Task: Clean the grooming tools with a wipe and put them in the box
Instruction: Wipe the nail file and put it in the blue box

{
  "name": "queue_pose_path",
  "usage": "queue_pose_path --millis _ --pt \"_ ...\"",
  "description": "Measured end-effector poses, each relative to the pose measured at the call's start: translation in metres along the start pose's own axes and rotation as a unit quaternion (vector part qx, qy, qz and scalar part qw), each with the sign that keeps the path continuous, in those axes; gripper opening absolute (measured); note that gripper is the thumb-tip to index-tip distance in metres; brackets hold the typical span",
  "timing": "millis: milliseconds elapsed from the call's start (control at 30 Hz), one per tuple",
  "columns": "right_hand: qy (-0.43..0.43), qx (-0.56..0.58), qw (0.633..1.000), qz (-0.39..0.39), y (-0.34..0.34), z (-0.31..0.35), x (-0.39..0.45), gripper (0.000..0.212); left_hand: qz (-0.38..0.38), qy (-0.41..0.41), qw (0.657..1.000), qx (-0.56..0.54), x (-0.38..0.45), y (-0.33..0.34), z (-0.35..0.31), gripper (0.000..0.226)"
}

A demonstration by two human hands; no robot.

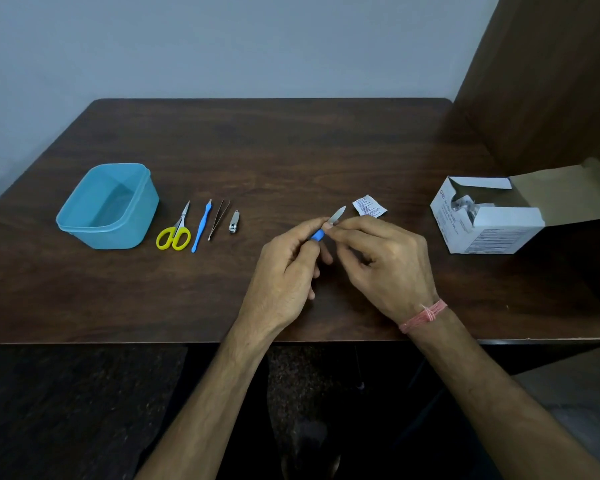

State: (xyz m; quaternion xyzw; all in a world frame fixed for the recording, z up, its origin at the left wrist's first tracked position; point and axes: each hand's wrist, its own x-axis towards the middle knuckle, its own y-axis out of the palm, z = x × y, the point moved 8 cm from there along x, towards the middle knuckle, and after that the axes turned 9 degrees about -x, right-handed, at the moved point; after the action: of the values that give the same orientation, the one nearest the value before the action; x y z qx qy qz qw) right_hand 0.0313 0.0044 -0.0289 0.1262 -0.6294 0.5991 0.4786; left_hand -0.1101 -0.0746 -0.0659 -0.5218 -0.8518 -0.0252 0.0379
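My left hand (284, 268) grips the blue handle of a nail file (328, 225) above the middle of the table. My right hand (378, 261) pinches the file's metal blade near the handle; whether a wipe lies under those fingers cannot be told. A torn wipe sachet (368, 205) lies just beyond the hands. To the left in a row lie yellow-handled scissors (174, 233), a blue cuticle pusher (200, 226), tweezers (219, 219) and a nail clipper (234, 222). The open turquoise box (84, 221) stands at the far left, with nothing visible inside.
A white cardboard carton (489, 223) of sachets stands open at the right, its flap raised. The brown wooden table (291, 150) has its front edge just below my wrists. A brown panel rises at the right behind the carton.
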Motion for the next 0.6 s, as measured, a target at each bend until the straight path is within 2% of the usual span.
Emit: queue_pose_path --millis 400,600 --pt "0.079 -0.018 0.997 -0.005 0.003 -0.019 0.001 0.019 -0.001 -0.011 1.000 0.010 -0.002 0.000 0.002 0.048" --pt "0.022 0.031 0.999 0.014 0.004 -0.008 -0.002 0.022 -0.002 -0.016 1.000 0.004 -0.002 -0.003 0.005 0.043"
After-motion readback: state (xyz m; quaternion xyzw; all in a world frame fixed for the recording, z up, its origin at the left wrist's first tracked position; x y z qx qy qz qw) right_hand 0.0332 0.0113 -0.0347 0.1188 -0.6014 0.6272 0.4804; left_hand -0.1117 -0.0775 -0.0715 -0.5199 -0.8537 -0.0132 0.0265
